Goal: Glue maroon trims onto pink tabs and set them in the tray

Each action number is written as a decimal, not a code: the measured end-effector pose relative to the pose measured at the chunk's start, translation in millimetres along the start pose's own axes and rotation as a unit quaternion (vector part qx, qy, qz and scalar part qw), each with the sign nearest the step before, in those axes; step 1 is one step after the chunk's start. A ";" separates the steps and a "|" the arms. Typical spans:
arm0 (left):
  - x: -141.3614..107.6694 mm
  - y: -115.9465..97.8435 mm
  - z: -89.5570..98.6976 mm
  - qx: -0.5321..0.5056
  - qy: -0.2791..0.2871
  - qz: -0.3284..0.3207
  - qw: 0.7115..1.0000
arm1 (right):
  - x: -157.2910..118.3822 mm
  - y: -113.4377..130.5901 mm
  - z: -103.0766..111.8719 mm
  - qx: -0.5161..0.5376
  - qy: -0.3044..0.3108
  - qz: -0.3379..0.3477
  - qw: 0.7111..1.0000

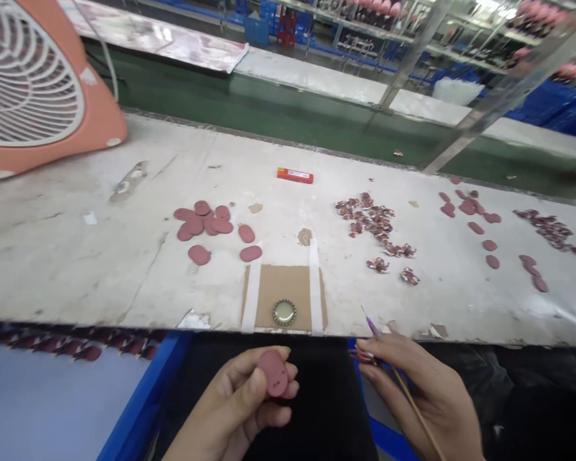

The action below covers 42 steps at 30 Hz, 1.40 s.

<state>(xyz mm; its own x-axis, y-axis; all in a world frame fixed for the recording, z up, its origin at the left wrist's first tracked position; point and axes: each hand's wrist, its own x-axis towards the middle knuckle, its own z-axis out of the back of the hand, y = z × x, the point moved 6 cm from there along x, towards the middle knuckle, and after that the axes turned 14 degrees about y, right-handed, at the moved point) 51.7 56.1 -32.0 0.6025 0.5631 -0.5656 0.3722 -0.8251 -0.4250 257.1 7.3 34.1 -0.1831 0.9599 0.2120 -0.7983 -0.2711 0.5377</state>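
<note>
Below the table's front edge, my left hand (pixel 242 400) pinches a dark pink oval piece (pixel 272 372) with small marks on it. To its right, my right hand (pixel 413 384) holds a thin brush-like tool (pixel 406 394) with a purple front part, its fine tip pointing up and away. The same fingers also grip a small dark red and white piece (pixel 365 353). On the table, a round metal cap (pixel 285 312) with a toothed rim lies on a brown cardboard piece (pixel 283 282) held by two white strips. Pink ovals (pixel 194 224) lie behind it to the left, small dark red pieces (pixel 372 221) to the right.
An orange fan (pixel 96 115) stands at the back left of the white table (pixel 100 256). A red lighter (pixel 295 175) lies near the back. More ovals (pixel 489 245) and dark pieces (pixel 547 227) are at the right. Blue trays (pixel 144 397) sit below the table edge.
</note>
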 end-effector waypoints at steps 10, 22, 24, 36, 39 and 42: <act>-4.2 13.2 2.1 -0.046 0.142 0.042 0.988 | 46.3 38.3 -22.5 0.334 0.111 -0.060 0.934; -7.4 14.6 6.7 -0.074 0.144 0.044 0.986 | 65.0 50.0 -32.2 0.276 0.159 -0.046 0.947; -7.4 15.0 7.5 -0.074 0.140 0.049 0.986 | 66.4 52.5 -30.6 0.266 0.158 -0.034 0.950; -7.9 15.9 9.3 -0.089 0.138 0.048 0.985 | 68.7 64.9 -30.6 0.197 0.165 0.040 0.966; -9.4 18.2 10.6 -0.091 0.131 0.050 0.986 | 70.2 65.9 -31.5 0.194 0.166 0.041 0.966; -10.0 19.9 12.1 -0.092 0.116 0.055 0.987 | 70.9 65.5 -30.8 0.193 0.164 0.038 0.967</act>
<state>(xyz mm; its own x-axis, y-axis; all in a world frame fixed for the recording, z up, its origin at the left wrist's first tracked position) 44.6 34.5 -43.4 0.7843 0.4610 -0.4152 0.4042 -0.8874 -0.2217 174.1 59.7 59.2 -0.4558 0.8897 0.0265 -0.5128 -0.2868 0.8092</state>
